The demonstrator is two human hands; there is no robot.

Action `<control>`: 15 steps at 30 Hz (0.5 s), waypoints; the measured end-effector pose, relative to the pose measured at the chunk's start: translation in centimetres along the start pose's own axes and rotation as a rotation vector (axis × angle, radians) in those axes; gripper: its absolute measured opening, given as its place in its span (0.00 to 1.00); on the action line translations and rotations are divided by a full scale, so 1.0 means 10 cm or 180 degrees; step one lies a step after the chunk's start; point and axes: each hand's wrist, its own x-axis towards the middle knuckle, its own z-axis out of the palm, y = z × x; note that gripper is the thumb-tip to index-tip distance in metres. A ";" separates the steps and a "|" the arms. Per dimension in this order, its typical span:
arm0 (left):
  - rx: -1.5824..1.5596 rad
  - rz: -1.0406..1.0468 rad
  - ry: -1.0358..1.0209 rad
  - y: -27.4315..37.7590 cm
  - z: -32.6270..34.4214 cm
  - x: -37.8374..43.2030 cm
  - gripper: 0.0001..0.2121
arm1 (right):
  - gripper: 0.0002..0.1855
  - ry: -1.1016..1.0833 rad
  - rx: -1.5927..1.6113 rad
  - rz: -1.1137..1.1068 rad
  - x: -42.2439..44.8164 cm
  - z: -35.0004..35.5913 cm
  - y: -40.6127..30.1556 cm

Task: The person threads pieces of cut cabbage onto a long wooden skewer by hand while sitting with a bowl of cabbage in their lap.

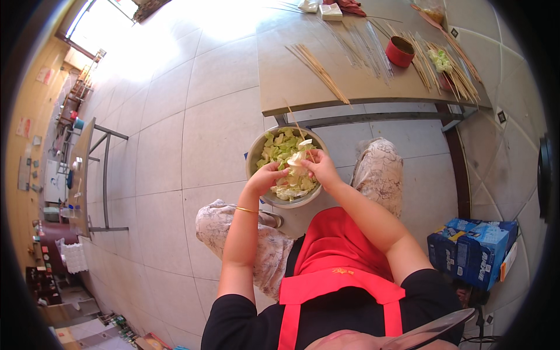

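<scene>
A round metal bowl [252,163] full of cut cabbage leaves [281,145] sits between my knees. Above it, my right hand [320,167] grips a thin wooden skewer [296,120], which points up towards the table edge. Pale cabbage pieces [298,158] are on or against the skewer, between my two hands. My left hand [267,176] pinches a leaf piece at the left side of this bunch, over the bowl. The fingertips partly hide where leaf and skewer meet.
A table [302,94] beyond the bowl bears loose wooden skewers [321,72], metal skewers [374,48], a red round container [399,52] and skewered cabbage [440,60]. Blue packs [474,249] stand at the right. Another table [83,175] stands at the left.
</scene>
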 end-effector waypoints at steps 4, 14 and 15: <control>0.0103 0.0084 0.0506 -0.13 -0.23 0.13 0.14 | 0.20 0.0170 0.0001 -0.0113 0.01 0.02 -0.04; 0.0383 0.0601 0.1290 -0.17 -0.32 0.20 0.15 | 0.21 0.0617 -0.1257 -0.0635 -0.05 -0.05 -0.02; 0.0321 0.0589 0.1363 -0.17 -0.35 0.20 0.15 | 0.21 0.0636 -0.1349 -0.0666 -0.05 -0.05 -0.02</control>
